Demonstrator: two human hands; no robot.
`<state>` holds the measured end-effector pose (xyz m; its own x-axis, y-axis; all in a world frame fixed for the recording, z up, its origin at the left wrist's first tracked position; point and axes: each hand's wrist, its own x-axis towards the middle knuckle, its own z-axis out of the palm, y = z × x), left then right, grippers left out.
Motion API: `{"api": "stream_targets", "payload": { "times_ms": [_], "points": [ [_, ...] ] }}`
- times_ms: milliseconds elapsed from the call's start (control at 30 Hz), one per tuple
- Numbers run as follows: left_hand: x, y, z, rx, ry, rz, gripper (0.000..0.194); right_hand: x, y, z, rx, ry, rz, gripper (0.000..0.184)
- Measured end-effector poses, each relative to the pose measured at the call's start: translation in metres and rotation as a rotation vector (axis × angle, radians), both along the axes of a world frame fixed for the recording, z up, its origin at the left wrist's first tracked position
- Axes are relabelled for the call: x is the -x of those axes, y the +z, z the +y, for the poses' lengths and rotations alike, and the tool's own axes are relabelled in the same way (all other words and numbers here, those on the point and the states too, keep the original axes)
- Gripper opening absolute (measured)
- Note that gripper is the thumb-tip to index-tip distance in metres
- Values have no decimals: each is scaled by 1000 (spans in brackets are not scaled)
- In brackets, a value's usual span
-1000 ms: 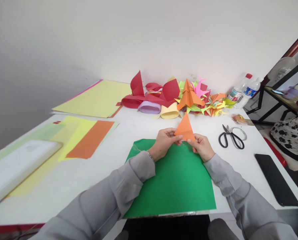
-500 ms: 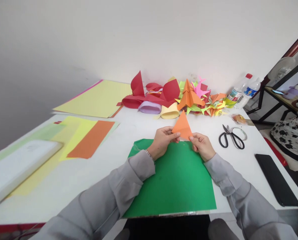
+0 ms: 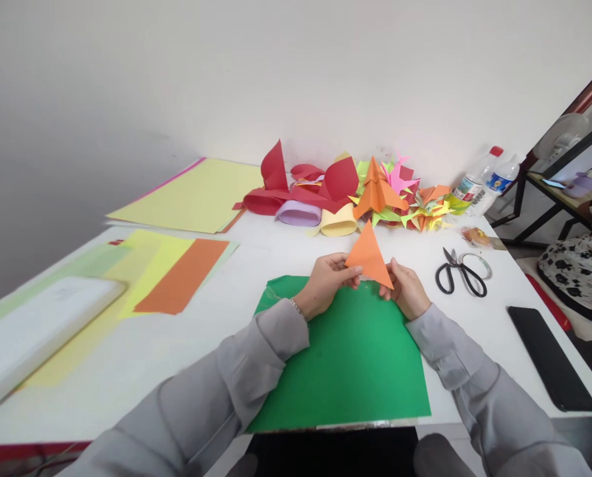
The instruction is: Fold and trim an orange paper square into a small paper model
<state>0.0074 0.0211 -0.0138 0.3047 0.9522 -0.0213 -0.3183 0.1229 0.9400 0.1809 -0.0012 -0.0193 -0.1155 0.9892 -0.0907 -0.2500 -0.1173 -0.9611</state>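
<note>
An orange folded paper triangle (image 3: 368,255) is raised above the green sheet (image 3: 348,371), its point facing the wall. My left hand (image 3: 326,285) pinches its lower left corner, thumb in front. At the lower right corner is my right hand (image 3: 406,288), with fingertips behind the paper and the thumb beside its edge; how firmly it grips cannot be made out. The paper's back side is hidden.
Black-handled scissors (image 3: 459,275) and a black phone (image 3: 549,358) lie on the right. Folded paper pieces (image 3: 326,185) and bottles (image 3: 479,182) stand along the wall. Coloured sheets (image 3: 181,278) and a white slab-like object (image 3: 48,331) occupy the left. Patterned clothing (image 3: 584,271) shows beyond the table.
The orange triangle has tilted, its lower right corner swinging down and right. My right thumb has come off the paper's front and shifted to its edge. My left hand keeps its pinch.
</note>
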Motion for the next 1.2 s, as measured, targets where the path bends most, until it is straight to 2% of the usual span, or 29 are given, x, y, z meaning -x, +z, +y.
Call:
{"api": "stream_targets", "payload": {
  "times_ms": [133, 233, 400, 600, 967, 1200],
  "points": [
    [-2, 1, -5, -54, -20, 58, 28, 1, 0, -2, -32, 84, -84, 34],
    [-4, 3, -6, -73, -23, 79, 28, 2, 1, -3, -63, 53, -125, 33],
    [-6, 2, -7, -99, -98, 124, 28, 5, 4, -5, -110, 52, -154, 27],
    [-6, 0, -7, -96, -59, 196, 28, 6, -1, -7, -192, 1, -200, 24],
    [-1, -2, -2, -78, -131, 88, 32, 2, 6, -4, -79, -24, -131, 28],
    [-2, -1, -3, -40, -123, 43, 32, 0, 4, -1, -29, -41, -76, 28]
  ]
}}
